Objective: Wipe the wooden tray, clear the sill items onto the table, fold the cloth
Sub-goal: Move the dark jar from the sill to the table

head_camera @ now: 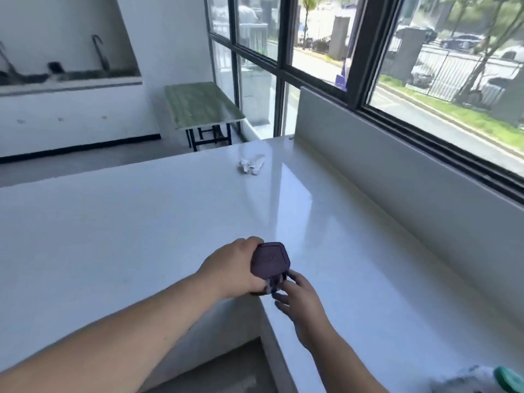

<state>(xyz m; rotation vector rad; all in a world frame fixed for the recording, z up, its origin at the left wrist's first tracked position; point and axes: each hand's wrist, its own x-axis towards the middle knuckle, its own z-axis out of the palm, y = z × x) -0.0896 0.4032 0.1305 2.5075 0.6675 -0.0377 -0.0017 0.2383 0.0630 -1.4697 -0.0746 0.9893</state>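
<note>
Gripping a dark purple box (270, 259) at lower centre of the frame, the left hand (232, 268) wraps it just above the table (141, 222) edge, right hand (300, 299) fingers (292, 279) spread beside, so it may slip off.

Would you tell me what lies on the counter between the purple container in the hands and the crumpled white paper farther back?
Nothing: in the head view, bare glossy white counter separates the purple container from the crumpled paper.

A dark purple, rounded-square container (270, 260) stands upright at the white table's (141, 228) inner corner, lid on.
</note>
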